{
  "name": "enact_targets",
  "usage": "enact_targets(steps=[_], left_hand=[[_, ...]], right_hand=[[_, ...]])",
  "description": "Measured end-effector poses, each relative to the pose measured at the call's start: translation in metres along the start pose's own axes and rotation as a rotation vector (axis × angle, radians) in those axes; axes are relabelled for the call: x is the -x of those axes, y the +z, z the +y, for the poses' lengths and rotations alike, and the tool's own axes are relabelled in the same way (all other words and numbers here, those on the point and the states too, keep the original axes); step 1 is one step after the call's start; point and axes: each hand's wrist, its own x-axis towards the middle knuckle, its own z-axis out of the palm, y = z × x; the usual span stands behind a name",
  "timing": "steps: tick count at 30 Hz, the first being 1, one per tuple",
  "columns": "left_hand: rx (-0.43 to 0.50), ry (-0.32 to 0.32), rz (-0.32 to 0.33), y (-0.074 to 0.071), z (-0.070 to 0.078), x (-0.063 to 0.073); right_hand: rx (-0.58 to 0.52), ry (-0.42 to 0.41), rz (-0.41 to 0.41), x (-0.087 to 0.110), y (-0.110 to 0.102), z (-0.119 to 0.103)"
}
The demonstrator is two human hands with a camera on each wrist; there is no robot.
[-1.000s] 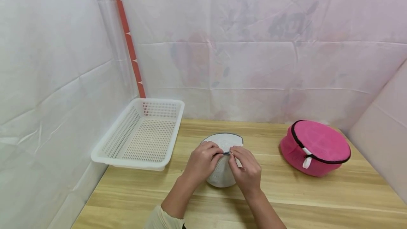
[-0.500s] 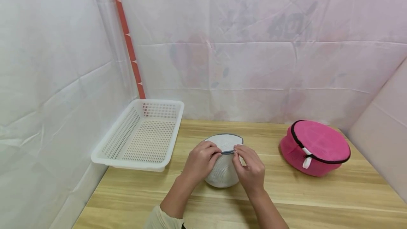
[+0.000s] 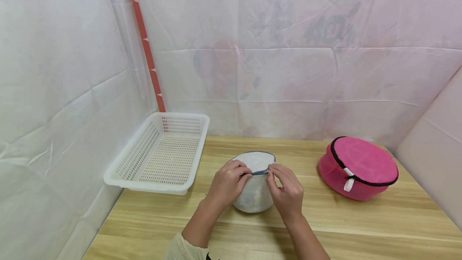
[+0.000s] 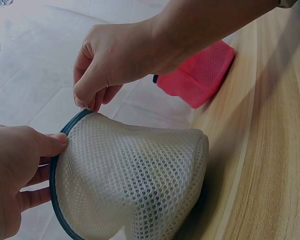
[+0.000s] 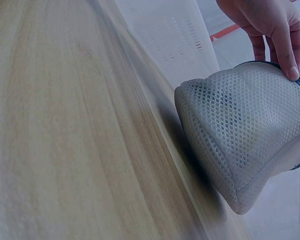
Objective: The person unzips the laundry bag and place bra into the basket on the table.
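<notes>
A white mesh laundry bag with a grey zipper edge stands on the table in front of me. My left hand pinches the zipper edge at its left; in the left wrist view, the thumb of that left hand presses on the trim. At the right end of the front edge, my right hand pinches the zipper line between thumb and fingers. Whether it holds a pull tab is hidden by the fingers. Dark patches show through the mesh of the bag in the right wrist view.
A white perforated plastic basket sits at the left, against the sheeted wall. On the right stands a round pink mesh bag with a black zipper and a white tab. Pale sheeting hangs behind the wooden table.
My right hand has slid rightward along the zipper edge, away from the left hand, with more grey trim showing between them. The left hand has stayed nearly still.
</notes>
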Motion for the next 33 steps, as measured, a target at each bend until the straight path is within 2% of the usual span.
enact_targets(steps=[12, 20, 27, 33], left_hand=[[0.026, -0.016, -0.023, -0.0013, 0.0017, 0.0003], [0.003, -0.017, 0.006, 0.0005, 0.0006, -0.0002], [0.007, -0.012, 0.014, 0.0016, -0.0002, 0.0006], [0.015, -0.008, 0.012, 0.002, -0.0007, 0.0009]], right_hand=[[0.004, 0.016, 0.005, -0.0006, -0.0007, 0.0008], [0.007, 0.12, -0.05, -0.0021, -0.0036, 0.0002], [0.074, 0.223, -0.107, -0.0023, -0.0048, -0.0012], [0.041, 0.222, -0.135, -0.0012, -0.0037, 0.0008]])
